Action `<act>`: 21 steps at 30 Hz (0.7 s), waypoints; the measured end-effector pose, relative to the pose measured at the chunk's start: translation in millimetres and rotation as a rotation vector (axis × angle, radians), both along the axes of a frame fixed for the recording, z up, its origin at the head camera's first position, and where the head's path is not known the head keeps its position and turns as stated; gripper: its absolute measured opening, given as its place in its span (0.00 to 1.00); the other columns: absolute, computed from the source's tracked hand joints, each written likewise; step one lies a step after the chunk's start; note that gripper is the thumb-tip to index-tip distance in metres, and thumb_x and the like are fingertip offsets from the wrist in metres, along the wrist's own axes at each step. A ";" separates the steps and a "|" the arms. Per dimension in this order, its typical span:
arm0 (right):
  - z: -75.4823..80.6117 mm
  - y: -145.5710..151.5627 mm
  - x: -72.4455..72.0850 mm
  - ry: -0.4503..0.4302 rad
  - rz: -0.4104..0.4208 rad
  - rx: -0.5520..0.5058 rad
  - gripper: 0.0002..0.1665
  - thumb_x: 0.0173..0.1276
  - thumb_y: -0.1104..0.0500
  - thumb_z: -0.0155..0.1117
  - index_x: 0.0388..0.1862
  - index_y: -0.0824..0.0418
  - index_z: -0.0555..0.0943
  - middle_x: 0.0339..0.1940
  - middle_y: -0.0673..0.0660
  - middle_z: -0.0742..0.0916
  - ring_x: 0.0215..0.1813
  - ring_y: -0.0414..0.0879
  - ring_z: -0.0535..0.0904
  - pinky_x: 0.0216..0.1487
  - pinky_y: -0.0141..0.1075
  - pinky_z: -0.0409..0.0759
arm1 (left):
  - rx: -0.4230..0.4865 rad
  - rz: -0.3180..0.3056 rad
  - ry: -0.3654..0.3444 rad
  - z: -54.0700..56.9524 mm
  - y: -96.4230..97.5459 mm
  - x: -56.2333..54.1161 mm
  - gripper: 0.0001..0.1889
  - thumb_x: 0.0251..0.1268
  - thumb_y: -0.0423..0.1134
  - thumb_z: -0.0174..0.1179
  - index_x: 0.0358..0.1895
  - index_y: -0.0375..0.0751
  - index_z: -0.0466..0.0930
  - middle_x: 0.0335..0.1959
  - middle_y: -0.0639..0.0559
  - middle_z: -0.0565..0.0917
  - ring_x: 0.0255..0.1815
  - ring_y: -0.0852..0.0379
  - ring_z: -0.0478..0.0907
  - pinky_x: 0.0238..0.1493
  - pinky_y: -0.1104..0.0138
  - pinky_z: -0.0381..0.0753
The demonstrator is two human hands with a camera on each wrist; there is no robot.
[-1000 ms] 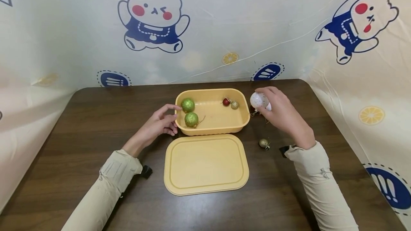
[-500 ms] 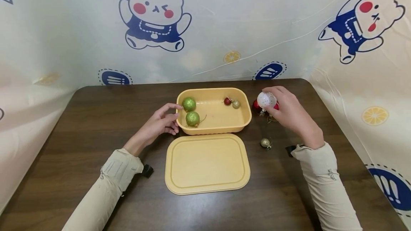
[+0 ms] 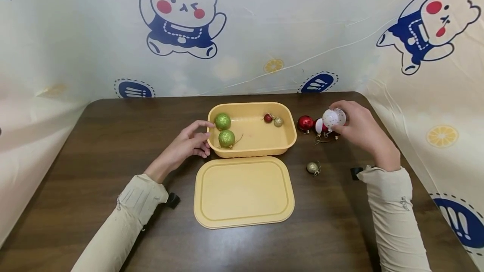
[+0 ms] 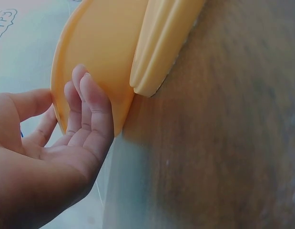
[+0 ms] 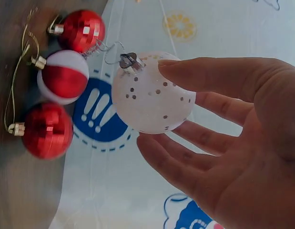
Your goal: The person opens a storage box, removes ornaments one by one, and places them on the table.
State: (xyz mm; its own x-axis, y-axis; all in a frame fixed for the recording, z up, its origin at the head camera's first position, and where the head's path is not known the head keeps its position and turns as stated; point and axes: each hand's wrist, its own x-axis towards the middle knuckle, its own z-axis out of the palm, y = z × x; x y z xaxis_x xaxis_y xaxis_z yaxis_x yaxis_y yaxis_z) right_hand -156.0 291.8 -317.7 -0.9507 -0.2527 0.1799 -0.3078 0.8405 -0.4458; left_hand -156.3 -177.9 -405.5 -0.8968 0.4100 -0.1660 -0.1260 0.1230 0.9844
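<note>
My right hand [image 3: 357,123] holds a white speckled Christmas ball [image 5: 152,95] between thumb and fingers, off the table at the right. Under and beside it lie a red ball [image 3: 305,123], a red-and-white ball [image 5: 64,78] and another red ball [image 5: 48,131], all with gold caps. A yellow box [image 3: 251,153] stands uncovered in the middle. My left hand [image 3: 185,142] touches its left end with loosely bent fingers, one over the rim. Inside are two green glitter balls [image 3: 226,138] at the left, with a small red ball [image 3: 268,118] and a small gold ball [image 3: 278,122] at the right.
The yellow lid [image 3: 243,192] lies flat in front of the box. Another small gold ball [image 3: 312,168] rests on the dark wooden table [image 3: 113,150], right of the lid. A printed cloth [image 3: 249,32] hangs behind the table and along its sides.
My right hand has carried the white ball to the right, away from the box, uncovering the red and red-and-white balls. The left hand stays at the box's left end.
</note>
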 end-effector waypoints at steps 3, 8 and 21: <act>-2.1 13.3 -2.0 -0.033 -0.012 -0.012 0.28 0.59 0.69 0.73 0.58 0.69 0.75 0.56 0.72 0.79 0.54 0.65 0.73 0.57 0.59 0.70 | 0.001 -0.002 -0.001 0.3 0.7 -0.6 0.23 0.78 0.45 0.53 0.71 0.46 0.63 0.33 0.37 0.78 0.30 0.48 0.81 0.36 0.56 0.86; -3.8 38.0 -3.1 -0.082 -0.060 -0.063 0.34 0.59 0.72 0.71 0.64 0.73 0.69 0.61 0.76 0.76 0.57 0.69 0.73 0.60 0.62 0.70 | 0.006 -0.004 0.000 -0.2 1.5 -1.7 0.25 0.78 0.45 0.52 0.72 0.44 0.62 0.33 0.37 0.78 0.30 0.48 0.81 0.36 0.56 0.86; -21.4 68.1 -11.9 -0.183 -0.094 -0.001 0.29 0.63 0.70 0.68 0.61 0.77 0.70 0.56 0.78 0.77 0.51 0.69 0.73 0.56 0.65 0.70 | 0.001 -0.001 0.002 0.2 0.5 -0.2 0.24 0.78 0.45 0.52 0.71 0.45 0.62 0.33 0.37 0.78 0.30 0.49 0.81 0.36 0.57 0.86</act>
